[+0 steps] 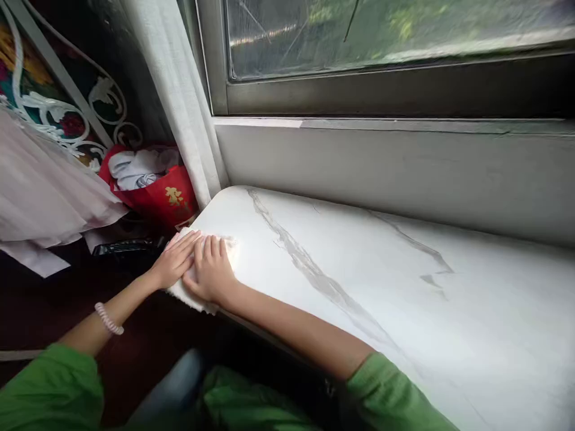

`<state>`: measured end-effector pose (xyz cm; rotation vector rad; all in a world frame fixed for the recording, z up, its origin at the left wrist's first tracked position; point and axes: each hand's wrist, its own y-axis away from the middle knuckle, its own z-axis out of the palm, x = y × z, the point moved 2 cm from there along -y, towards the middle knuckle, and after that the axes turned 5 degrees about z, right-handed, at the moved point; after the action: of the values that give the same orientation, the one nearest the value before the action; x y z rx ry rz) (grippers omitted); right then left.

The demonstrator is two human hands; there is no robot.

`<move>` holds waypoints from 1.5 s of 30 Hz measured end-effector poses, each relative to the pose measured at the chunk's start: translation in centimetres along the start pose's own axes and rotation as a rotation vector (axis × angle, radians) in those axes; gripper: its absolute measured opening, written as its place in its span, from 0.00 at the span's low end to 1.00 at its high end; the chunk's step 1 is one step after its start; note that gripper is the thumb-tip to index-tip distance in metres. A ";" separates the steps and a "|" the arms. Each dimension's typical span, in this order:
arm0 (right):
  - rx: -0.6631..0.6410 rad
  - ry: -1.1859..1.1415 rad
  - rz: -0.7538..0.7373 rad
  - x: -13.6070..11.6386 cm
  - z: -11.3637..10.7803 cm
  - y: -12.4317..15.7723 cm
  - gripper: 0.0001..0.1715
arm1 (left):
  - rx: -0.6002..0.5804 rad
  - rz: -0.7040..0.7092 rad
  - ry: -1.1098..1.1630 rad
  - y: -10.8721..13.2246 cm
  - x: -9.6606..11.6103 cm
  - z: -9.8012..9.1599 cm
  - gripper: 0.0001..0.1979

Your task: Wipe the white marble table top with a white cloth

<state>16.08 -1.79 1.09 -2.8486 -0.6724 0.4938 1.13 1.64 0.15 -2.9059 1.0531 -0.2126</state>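
Note:
A white, fluffy cloth (192, 297) lies over the left end of the white marble-patterned tabletop (278, 287), partly hanging past its edge. My left hand (176, 261) rests on the cloth near the corner, its fingers stretched out flat. Right beside it, my right hand (210, 270) presses on the same cloth, fingers extended and thumb spread to the side. Both palms face down, so the undersides of the hands are hidden. Most of the cloth is covered by them.
A grey-framed window (386, 90) and a pale wall (381, 167) border the table's far side. Beyond its left end hang a white curtain (175, 90) and a red bag (166, 194) of white cloth items. Pale pink fabric (49, 179) hangs at far left.

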 end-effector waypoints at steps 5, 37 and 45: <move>0.035 -0.013 0.081 2.8 1.0 -2.2 0.45 | -0.056 0.026 -0.014 -4.5 -0.9 0.1 0.28; 0.102 0.089 0.233 13.3 0.7 -6.6 0.43 | -0.085 0.050 -0.043 -18.0 -0.9 2.2 0.27; 0.013 0.109 0.150 7.6 -0.8 2.4 0.43 | -0.108 0.113 -0.025 -9.0 5.3 1.3 0.28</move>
<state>23.74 -0.46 -0.88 -2.9025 -0.4377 0.3584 11.07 5.18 0.30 -2.9216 1.2574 -0.1180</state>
